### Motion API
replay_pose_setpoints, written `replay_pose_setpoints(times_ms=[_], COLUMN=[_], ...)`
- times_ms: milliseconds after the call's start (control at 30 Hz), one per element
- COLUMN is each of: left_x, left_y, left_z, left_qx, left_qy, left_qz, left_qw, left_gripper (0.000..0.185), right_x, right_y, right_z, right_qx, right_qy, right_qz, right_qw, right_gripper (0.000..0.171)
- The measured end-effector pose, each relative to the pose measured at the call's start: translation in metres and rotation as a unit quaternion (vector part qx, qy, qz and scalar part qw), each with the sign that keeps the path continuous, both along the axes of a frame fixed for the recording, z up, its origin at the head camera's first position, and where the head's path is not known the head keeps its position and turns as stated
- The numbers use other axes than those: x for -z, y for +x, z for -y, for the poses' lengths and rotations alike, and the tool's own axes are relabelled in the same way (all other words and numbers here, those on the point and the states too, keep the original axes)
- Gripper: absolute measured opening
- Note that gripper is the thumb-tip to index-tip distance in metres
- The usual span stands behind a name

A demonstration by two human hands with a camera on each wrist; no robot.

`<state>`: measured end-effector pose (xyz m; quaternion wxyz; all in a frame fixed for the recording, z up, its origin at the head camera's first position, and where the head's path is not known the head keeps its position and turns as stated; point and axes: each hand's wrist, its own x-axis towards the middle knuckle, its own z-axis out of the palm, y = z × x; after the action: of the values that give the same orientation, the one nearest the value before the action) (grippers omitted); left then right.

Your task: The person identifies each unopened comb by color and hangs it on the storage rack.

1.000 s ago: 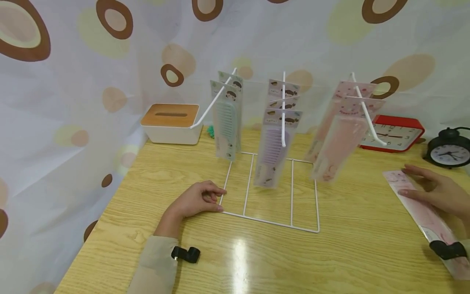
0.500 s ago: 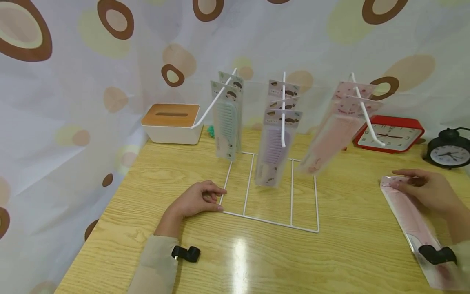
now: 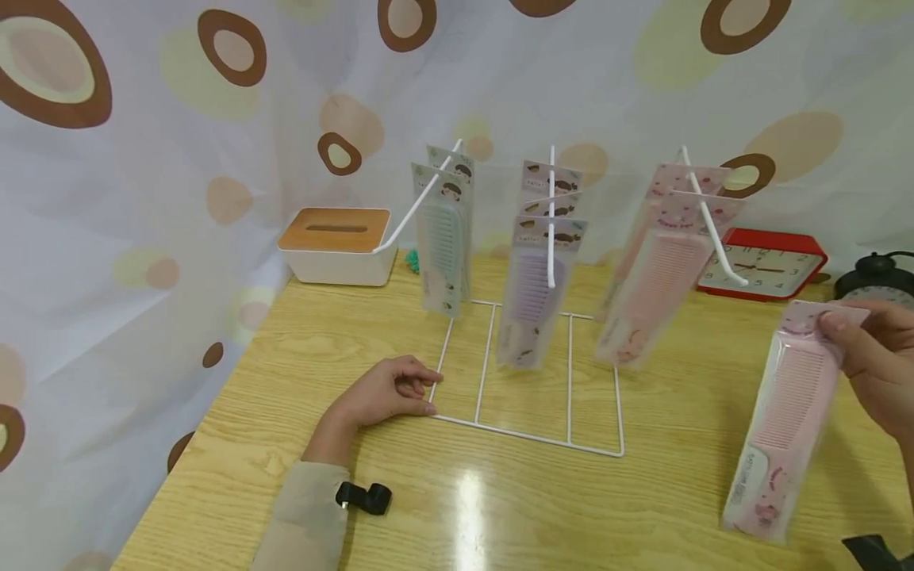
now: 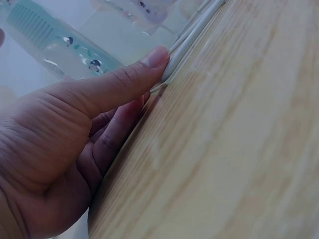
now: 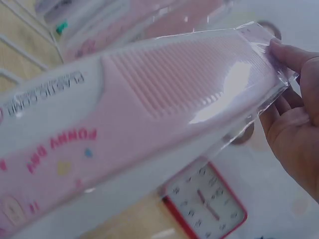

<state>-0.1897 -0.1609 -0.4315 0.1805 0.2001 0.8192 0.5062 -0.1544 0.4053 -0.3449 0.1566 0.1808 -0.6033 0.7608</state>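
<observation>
A packaged pink comb [image 3: 789, 404] hangs upright from my right hand [image 3: 881, 357], which pinches the top of its card between thumb and fingers. In the right wrist view the comb's teeth [image 5: 184, 79] show through clear plastic. My left hand [image 3: 393, 388] lies on the table and grips the front left corner of a white wire rack [image 3: 528, 435], thumb along the wire in the left wrist view. From the rack's three prongs hang packaged combs: green combs [image 3: 443, 246] on the left, purple combs [image 3: 531, 293] in the middle, pink combs [image 3: 653, 293] on the right.
A white tissue box [image 3: 339, 266] with a wooden lid stands at the back left. Behind the rack's right side are a red-framed clock [image 3: 774, 270] and a black alarm clock [image 3: 878, 277]. A patterned curtain [image 3: 500, 79] backs the wooden table [image 3: 414, 507].
My right hand has lifted the pink comb off the table and turned it upright. The pink combs on the right prong have swung. My left hand has stayed at the rack's corner.
</observation>
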Motion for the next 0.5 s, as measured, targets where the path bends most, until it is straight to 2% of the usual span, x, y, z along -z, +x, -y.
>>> replay_pose_setpoints(times_ms=[133, 267, 333, 500], left_x=[0.003, 0.002, 0.000, -0.004], left_y=[-0.001, -0.001, 0.000, -0.001], left_z=[-0.001, 0.000, 0.000, 0.000], left_qx=[0.002, 0.002, 0.003, 0.004], left_qy=[-0.001, -0.004, -0.003, -0.004], left_qz=[0.006, 0.010, 0.010, 0.006], left_qw=[1.0000, 0.9999, 0.9999, 1.0000], left_gripper=[0.044, 0.044, 0.044, 0.044], right_x=[-0.030, -0.060, -0.072, -0.093], right_y=[0.017, 0.032, 0.036, 0.035], right_z=[0.033, 0.070, 0.088, 0.123], right_qx=[-0.050, -0.093, -0.117, -0.122], right_qy=[0.028, 0.042, 0.026, -0.012], right_qz=[-0.064, -0.122, -0.146, -0.174], right_qw=[0.996, 0.987, 0.982, 0.977], right_gripper=[0.021, 0.021, 0.021, 0.019])
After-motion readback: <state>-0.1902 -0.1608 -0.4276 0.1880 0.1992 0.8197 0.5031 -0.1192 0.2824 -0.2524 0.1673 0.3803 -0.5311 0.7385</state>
